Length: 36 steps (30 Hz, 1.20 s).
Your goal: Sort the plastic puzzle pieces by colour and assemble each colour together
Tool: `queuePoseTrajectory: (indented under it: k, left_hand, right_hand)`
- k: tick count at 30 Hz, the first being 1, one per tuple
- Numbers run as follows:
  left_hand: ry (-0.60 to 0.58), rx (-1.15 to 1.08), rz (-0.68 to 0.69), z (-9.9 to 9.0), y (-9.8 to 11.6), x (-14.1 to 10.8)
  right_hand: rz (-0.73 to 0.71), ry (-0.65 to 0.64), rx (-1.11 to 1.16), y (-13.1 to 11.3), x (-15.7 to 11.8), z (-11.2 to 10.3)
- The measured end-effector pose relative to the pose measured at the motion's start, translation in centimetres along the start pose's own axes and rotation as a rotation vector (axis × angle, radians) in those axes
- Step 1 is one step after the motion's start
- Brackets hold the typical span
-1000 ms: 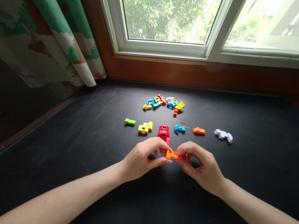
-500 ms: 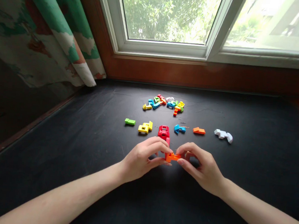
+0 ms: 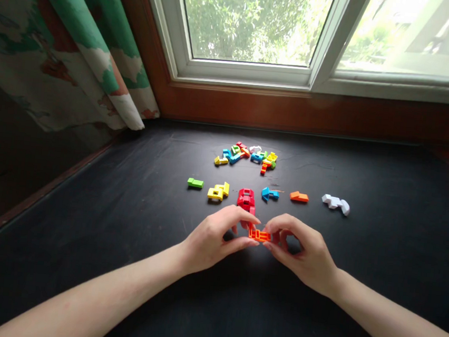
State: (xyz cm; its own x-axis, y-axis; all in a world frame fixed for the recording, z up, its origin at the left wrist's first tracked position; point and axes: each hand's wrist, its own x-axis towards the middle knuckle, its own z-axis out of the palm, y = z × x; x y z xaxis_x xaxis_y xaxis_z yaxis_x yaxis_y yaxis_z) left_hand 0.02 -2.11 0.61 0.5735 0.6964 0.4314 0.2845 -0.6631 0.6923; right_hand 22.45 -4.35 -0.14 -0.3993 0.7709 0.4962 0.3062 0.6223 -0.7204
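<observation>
Orange piece, hollow side showing, is pinched between left hand and right hand, fingers nearly closed on it; likely orienting step, next needs steady grip.

two hands, one held orange toy, one toy row, two window panes
</observation>
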Motion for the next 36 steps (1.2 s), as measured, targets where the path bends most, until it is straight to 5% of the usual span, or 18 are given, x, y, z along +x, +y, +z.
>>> queuePoseTrajectory:
  k: [36]
  left_hand:
    - [0.022,-0.036,0.062,0.06,-0.04,0.02]
  right_hand:
    - [0.045,-0.047,-0.019,0.2,-0.06,-0.12]
